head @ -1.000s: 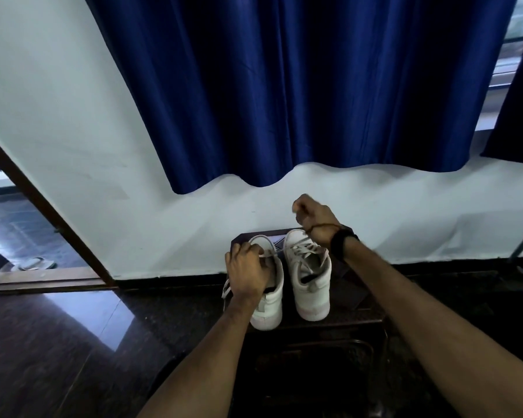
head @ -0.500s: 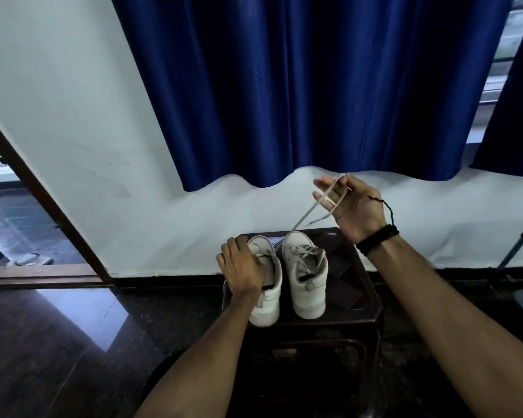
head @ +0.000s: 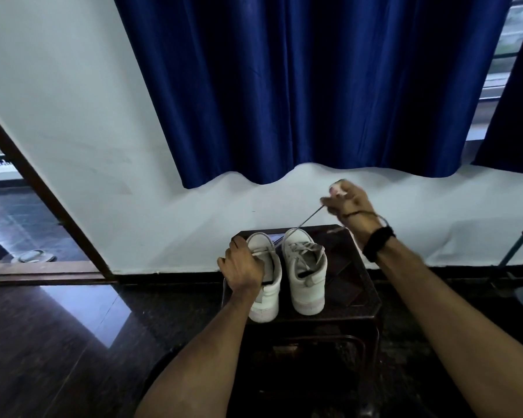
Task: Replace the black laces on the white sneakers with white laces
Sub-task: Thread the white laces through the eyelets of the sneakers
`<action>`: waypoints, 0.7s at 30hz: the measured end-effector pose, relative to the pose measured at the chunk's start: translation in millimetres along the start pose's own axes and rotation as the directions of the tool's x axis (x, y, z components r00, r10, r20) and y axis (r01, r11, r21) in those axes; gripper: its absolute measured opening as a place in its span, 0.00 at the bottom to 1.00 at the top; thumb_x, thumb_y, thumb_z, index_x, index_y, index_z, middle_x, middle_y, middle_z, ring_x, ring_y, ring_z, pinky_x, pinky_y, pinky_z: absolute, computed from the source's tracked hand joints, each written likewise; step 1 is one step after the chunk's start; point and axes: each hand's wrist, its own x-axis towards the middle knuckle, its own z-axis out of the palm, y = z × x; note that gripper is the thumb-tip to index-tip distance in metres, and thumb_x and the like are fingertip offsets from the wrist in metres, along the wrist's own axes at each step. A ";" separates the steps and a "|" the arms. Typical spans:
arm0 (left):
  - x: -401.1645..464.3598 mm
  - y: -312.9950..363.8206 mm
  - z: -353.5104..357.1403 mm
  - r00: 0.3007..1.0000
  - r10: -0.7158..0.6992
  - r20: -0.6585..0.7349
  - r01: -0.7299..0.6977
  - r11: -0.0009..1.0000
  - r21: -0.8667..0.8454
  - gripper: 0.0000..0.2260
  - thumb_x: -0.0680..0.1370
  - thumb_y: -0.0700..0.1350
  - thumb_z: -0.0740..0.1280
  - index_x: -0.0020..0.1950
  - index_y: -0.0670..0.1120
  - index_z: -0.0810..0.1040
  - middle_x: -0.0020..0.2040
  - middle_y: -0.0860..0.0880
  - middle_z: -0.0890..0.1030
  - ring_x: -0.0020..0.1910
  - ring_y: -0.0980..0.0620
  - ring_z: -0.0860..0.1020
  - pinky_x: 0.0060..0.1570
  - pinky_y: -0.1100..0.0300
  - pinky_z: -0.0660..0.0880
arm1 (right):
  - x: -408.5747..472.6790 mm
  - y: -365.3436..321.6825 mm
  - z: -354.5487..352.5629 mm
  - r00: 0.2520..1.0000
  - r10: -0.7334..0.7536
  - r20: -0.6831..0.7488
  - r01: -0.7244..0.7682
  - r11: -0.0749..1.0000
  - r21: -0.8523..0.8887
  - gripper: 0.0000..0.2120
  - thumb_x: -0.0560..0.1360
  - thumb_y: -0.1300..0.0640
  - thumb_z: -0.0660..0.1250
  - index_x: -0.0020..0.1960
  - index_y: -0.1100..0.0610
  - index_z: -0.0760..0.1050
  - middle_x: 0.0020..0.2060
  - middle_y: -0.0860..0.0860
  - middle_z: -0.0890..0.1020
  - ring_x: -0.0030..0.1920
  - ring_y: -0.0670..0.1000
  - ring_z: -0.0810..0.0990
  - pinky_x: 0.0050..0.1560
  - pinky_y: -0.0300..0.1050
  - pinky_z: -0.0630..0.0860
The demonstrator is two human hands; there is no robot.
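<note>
Since the earlier frame the right hand (head: 349,203) has curled from a loose, open-fingered hold into a fist around the white lace (head: 307,220), so the line that hung slack through its fingers now runs taut down toward 7 o'clock to the toe end of the right sneaker (head: 305,271). That hand sits at 1 o'clock from the shoes, just below the hem of the blue curtain (head: 299,86). Both white sneakers stand side by side, nearly touching, heels toward the person, on a small dark stool (head: 357,285) against the wall. The left hand (head: 243,267) has stayed where it was, fingers bent over the collar of the left sneaker (head: 267,285) and pinching a lace end there (which end exactly is hard to make out). To finish this pull well, I would judge it best to draw along the line of the eyelet rather than sideways, steady the shoe so it does not tip off the stool, and stop once the crossings lie flat and even. Also changed from before: the shoes appear slightly lower and nearer the middle of the view, which suggests the head has tilted.
</note>
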 end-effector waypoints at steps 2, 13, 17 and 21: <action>0.3 -0.6 -0.9 1.000 0.012 0.016 -0.012 1.000 -0.002 0.17 0.66 0.42 0.67 0.54 0.44 0.72 0.48 0.47 0.79 0.47 0.43 0.80 0.45 0.52 0.71 | -2.2 -11.5 -4.5 0.999 -0.032 -0.043 0.040 0.980 0.193 0.17 0.75 0.71 0.63 0.39 0.52 0.63 0.32 0.49 0.63 0.29 0.44 0.63 0.27 0.30 0.62; 4.4 -3.9 1.2 0.993 0.100 0.055 -0.098 0.994 -0.051 0.17 0.67 0.42 0.66 0.55 0.46 0.75 0.53 0.47 0.77 0.51 0.44 0.78 0.47 0.51 0.76 | 5.7 -28.1 -27.3 0.937 -0.110 -0.331 0.212 0.934 0.289 0.16 0.74 0.69 0.63 0.40 0.51 0.63 0.31 0.50 0.65 0.27 0.44 0.64 0.25 0.34 0.60; 3.5 -4.5 0.9 0.995 0.101 -0.020 -0.102 0.993 -0.058 0.17 0.63 0.40 0.67 0.51 0.46 0.76 0.49 0.47 0.76 0.50 0.43 0.76 0.45 0.52 0.73 | -1.9 -23.8 -10.5 0.966 -0.107 -0.237 0.179 0.935 0.307 0.14 0.76 0.68 0.63 0.41 0.50 0.64 0.31 0.49 0.68 0.28 0.43 0.66 0.25 0.33 0.61; -1.5 1.5 -12.1 0.941 0.229 -0.249 -0.299 0.906 -0.298 0.12 0.61 0.39 0.66 0.43 0.49 0.76 0.42 0.52 0.75 0.44 0.48 0.73 0.44 0.54 0.71 | -5.6 -19.1 9.6 0.997 -0.003 -0.073 0.029 0.933 0.359 0.13 0.77 0.65 0.63 0.42 0.50 0.64 0.28 0.48 0.73 0.27 0.44 0.66 0.24 0.34 0.59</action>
